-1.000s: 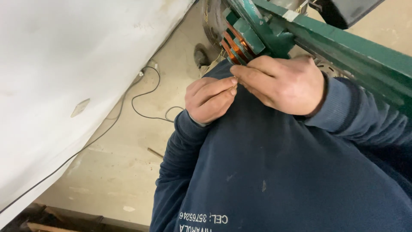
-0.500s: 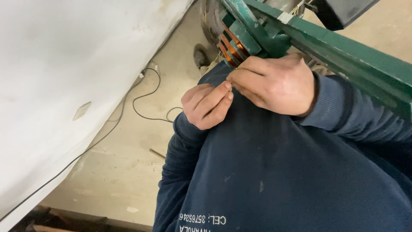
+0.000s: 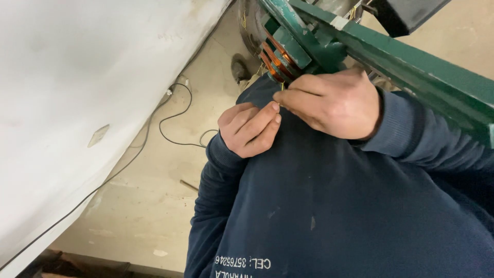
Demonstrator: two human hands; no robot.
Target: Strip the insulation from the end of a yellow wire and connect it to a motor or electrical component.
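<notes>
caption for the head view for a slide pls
Both hands, left and right, pinch together beneath a green machine arm.

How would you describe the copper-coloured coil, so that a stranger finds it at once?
Start at the green metal frame crossing the top right. At its lower left end, just above the right hand, sits the coil. Only it shows orange-copper bands between green blocks.

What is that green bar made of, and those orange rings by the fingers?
The green bar looks like painted metal: hard straight edges, glossy chipped paint. The orange rings seem to be wound copper wire, judging by their shiny coppery bands, though that is uncertain.
</notes>
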